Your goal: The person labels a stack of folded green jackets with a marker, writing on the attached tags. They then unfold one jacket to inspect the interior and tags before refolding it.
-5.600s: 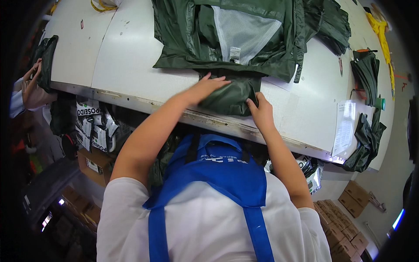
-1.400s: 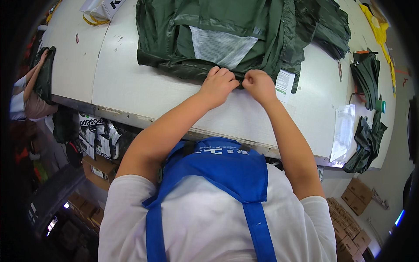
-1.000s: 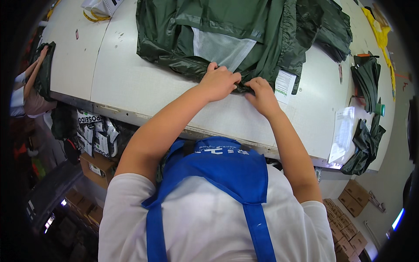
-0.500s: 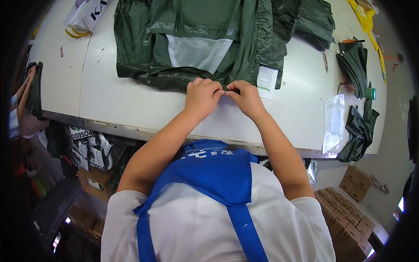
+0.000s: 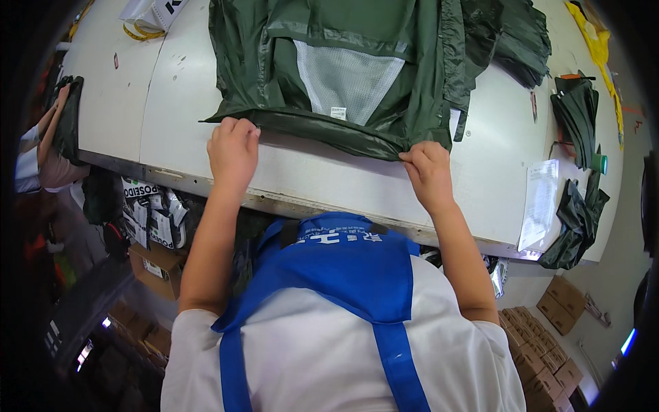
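Observation:
A dark green rain jacket lies spread on the white table, a pale mesh panel showing in its middle with a small white label at the mesh's lower edge. Its near hem is drawn into a long folded band. My left hand pinches the hem close to its left end. At the hem's right part, my right hand grips the cloth between thumb and fingers. Part of a white paper peeks out from under the jacket beside my right hand.
Folded dark green garments lie at the back right. Farther right are more green pieces, a printed sheet and a crumpled green bundle. A co-worker's arms show at far left. Cardboard boxes stand on the floor.
My hands have moved apart from the middle of the hem, left hand to the left, right hand to the right. The hem is now stretched between them, and the small label has come into sight.

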The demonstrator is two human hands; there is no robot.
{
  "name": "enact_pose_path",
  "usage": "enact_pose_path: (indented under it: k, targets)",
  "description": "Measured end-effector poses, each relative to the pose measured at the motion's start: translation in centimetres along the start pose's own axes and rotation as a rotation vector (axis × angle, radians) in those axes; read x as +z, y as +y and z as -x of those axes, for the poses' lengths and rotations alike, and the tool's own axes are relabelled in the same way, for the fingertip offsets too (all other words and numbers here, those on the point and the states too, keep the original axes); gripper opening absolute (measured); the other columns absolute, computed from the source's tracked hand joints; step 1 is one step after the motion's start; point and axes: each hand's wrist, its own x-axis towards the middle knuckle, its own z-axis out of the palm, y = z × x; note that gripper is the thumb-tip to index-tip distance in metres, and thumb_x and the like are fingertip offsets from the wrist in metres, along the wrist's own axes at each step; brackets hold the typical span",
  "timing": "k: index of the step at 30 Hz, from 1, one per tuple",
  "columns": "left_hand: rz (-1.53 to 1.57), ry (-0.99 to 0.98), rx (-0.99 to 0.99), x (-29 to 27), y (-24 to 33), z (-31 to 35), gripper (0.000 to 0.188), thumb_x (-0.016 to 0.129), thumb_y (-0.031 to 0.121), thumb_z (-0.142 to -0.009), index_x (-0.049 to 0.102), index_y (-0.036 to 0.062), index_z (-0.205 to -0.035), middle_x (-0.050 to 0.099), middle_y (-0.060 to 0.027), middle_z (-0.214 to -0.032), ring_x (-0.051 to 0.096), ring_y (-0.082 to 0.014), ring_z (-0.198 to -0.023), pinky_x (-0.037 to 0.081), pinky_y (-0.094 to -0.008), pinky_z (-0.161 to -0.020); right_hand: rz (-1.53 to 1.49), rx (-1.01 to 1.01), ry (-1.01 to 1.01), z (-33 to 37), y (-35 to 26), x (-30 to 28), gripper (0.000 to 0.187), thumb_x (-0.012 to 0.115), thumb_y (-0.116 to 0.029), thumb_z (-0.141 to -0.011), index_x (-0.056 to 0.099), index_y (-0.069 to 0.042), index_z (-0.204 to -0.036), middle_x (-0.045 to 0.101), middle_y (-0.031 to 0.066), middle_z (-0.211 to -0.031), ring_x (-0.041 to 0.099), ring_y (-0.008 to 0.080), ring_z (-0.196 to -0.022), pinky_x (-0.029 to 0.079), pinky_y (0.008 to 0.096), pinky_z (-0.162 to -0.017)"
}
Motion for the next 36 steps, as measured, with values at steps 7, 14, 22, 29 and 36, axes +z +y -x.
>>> enact_pose_path:
  k: [7,14,22,29,36]
  targets:
    - [0.128,-0.148,0.486,3.2,9.7,2.4,0.083,0.077,0.019,-0.064,0.039,0.0145,-0.137,0.043,-0.0076,-0.135,0.038,-0.0284,-0.126,0.023,-0.0466,-0.107,-0.098,-0.117,-0.240,2.5,3.0,-0.2,0.017,0.066,0.000,-0.072,0.063,-0.010,-0.085,0.063,0.0074,-0.089,0.059,0.0255,-0.090,0.041,0.0369,-0.087]
    - [0.120,-0.111,0.586,6.9,9.9,4.5,0.031,0.056,0.010,-0.075,0.065,0.0112,-0.105,0.055,-0.0008,-0.093,0.053,-0.0188,-0.093,0.035,-0.0398,-0.087,0.260,0.537,0.360,-2.4,27.2,-10.6,0.039,0.064,-0.023,-0.087,0.056,-0.003,-0.120,0.061,0.0148,-0.109,0.061,0.0227,-0.090,0.048,0.0334,-0.079]
    - [0.088,-0.202,0.485,6.5,11.1,5.6,0.039,0.063,0.007,-0.069,0.065,0.0152,-0.107,0.059,-0.0008,-0.105,0.050,-0.0211,-0.099,0.035,-0.0388,-0.086,0.256,0.950,0.297,-3.0,48.0,-15.4,0.082,0.055,-0.055,-0.083,0.036,0.003,-0.138,0.049,0.0263,-0.130,0.049,0.0357,-0.121,0.037,0.0423,-0.101]
    - [-0.003,-0.229,0.442,7.1,12.2,5.5,0.042,0.064,0.010,-0.069,0.065,0.0190,-0.109,0.056,-0.0008,-0.104,0.049,-0.0212,-0.099,0.034,-0.0410,-0.089,0.400,1.088,-0.024,-6.9,41.9,-14.5,0.071,0.038,-0.065,-0.086,0.060,-0.006,-0.118,0.068,0.0168,-0.083,0.066,0.0319,-0.087,0.046,0.0393,-0.090]
    - [0.104,-0.245,0.477,7.7,13.0,4.3,0.040,0.064,0.009,-0.068,0.065,0.0133,-0.108,0.055,-0.0012,-0.104,0.050,-0.0215,-0.100,0.035,-0.0403,-0.091,0.331,0.868,0.428,-0.9,35.4,-12.1,0.032,0.066,-0.012,-0.082,0.061,0.001,-0.110,0.065,0.0139,-0.086,0.063,0.0161,-0.075,0.050,0.0248,-0.067]
